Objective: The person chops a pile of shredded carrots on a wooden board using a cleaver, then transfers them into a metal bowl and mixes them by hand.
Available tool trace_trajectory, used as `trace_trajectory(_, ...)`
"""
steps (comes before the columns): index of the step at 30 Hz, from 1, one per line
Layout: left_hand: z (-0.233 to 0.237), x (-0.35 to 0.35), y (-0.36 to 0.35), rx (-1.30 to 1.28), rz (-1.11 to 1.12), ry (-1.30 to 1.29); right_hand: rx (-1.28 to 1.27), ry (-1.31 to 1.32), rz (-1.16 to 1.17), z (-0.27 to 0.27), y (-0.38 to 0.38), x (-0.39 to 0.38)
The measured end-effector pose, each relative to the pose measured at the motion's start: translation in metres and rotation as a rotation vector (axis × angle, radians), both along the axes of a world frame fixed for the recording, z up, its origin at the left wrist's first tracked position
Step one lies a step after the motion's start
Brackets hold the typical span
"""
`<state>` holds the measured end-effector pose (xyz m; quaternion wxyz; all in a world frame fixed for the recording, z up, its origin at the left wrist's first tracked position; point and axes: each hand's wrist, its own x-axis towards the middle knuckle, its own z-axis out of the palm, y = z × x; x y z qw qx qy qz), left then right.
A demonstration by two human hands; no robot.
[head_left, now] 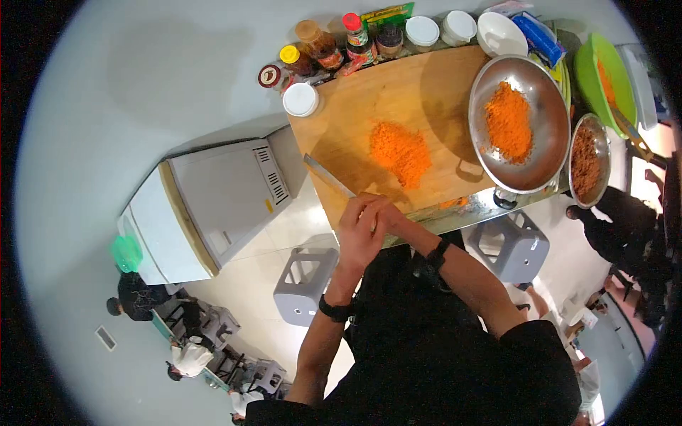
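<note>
My two hands are pressed together just off the near edge of a wooden cutting board (447, 106). A knife (328, 175) sticks out from them toward the upper left, its blade over the board and its handle hidden by fingers. My right hand (383, 210) is closed around the handle end. My left hand (359, 238) is closed against the right one, and what lies inside its fingers is hidden. Beyond the hands, a heap of finely chopped orange carrot (400, 154) lies on the board. More chopped carrot (509, 122) sits in a steel bowl (554, 142) at the right.
Jars, sauce bottles (320, 44) and a white bowl (502, 34) line the back edge. A bowl of brown mince (587, 163) and a green basin (593, 60) stand right. Grey stools (305, 284) and a white freezer (220, 192) are below. Other people sit and stand farther off.
</note>
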<state>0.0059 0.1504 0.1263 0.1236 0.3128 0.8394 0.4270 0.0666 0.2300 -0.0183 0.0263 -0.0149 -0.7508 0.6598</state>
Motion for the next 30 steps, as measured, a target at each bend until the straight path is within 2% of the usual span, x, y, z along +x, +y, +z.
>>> trace_trajectory(1, -0.001, 0.0, 0.001, 0.013, -0.004, -0.017, -0.013, 0.004, -0.014, -0.006, -0.004, 0.0)
trace_trajectory(3, -0.006, 0.001, 0.001, 0.022, -0.028, -0.037, 0.105, -0.365, 0.013, -0.024, -0.004, 0.004)
trace_trajectory(4, -0.013, 0.003, -0.001, -0.008, -0.021, -0.025, 0.1, -0.369, 0.0, -0.033, -0.003, 0.005)
trace_trajectory(6, -0.022, 0.009, -0.003, -0.035, -0.014, -0.021, 0.362, -0.429, -0.138, -0.049, 0.003, 0.006)
trace_trajectory(7, -0.023, 0.01, -0.004, -0.035, -0.013, -0.05, 0.364, -0.432, -0.14, -0.036, 0.011, 0.002)
trace_trajectory(9, -0.026, 0.011, -0.004, -0.032, -0.013, -0.071, 0.214, -0.581, -0.499, -0.006, 0.022, -0.011)
trace_trajectory(10, -0.027, 0.011, -0.005, -0.042, -0.013, -0.062, 0.213, -0.578, -0.505, 0.005, 0.022, -0.015)
trace_trajectory(12, -0.027, 0.011, -0.003, -0.043, -0.024, -0.049, 0.123, -0.754, -0.359, 0.021, 0.021, -0.02)
trace_trajectory(13, -0.025, 0.01, -0.003, -0.04, -0.001, -0.052, 0.124, -0.751, -0.367, 0.014, 0.014, -0.016)
trace_trajectory(15, -0.023, 0.008, -0.005, -0.044, 0.016, -0.056, 0.394, -0.216, -0.177, 0.007, -0.001, -0.01)
trace_trajectory(16, -0.023, 0.005, -0.006, -0.048, 0.069, -0.056, 0.391, -0.219, -0.187, 0.006, -0.003, -0.011)
trace_trajectory(18, -0.022, -0.001, -0.005, -0.033, 0.134, -0.025, 0.184, -0.484, -0.29, -0.001, -0.003, -0.012)
trace_trajectory(19, -0.022, -0.004, -0.005, -0.034, 0.124, -0.025, 0.181, -0.486, -0.299, -0.006, 0.003, -0.009)
trace_trajectory(21, -0.024, -0.01, -0.008, -0.004, 0.197, -0.084, 0.607, -0.225, -0.184, -0.016, 0.019, 0.001)
trace_trajectory(22, -0.031, -0.013, -0.011, -0.001, 0.206, -0.026, 0.607, -0.225, -0.185, -0.005, 0.023, 0.004)
trace_trajectory(24, -0.052, -0.02, -0.017, 0.017, 0.26, -0.056, 0.103, -0.612, -0.406, 0.022, 0.04, 0.017)
trace_trajectory(25, -0.061, -0.024, -0.017, 0.032, 0.317, -0.087, 0.114, -0.618, -0.411, 0.034, 0.051, 0.025)
trace_trajectory(27, -0.08, -0.027, -0.014, 0.021, 0.332, -0.128, -0.266, -0.682, -0.413, 0.051, 0.068, 0.046)
trace_trajectory(28, -0.094, -0.029, -0.01, 0.026, 0.314, -0.105, -0.262, -0.692, -0.415, 0.048, 0.072, 0.062)
trace_trajectory(29, -0.106, -0.031, -0.008, 0.03, 0.299, -0.08, -0.366, -0.653, -0.477, 0.044, 0.078, 0.079)
trace_trajectory(30, -0.118, -0.033, -0.008, -0.119, 0.178, -0.02, -0.47, -0.611, -0.539, 0.039, 0.085, 0.093)
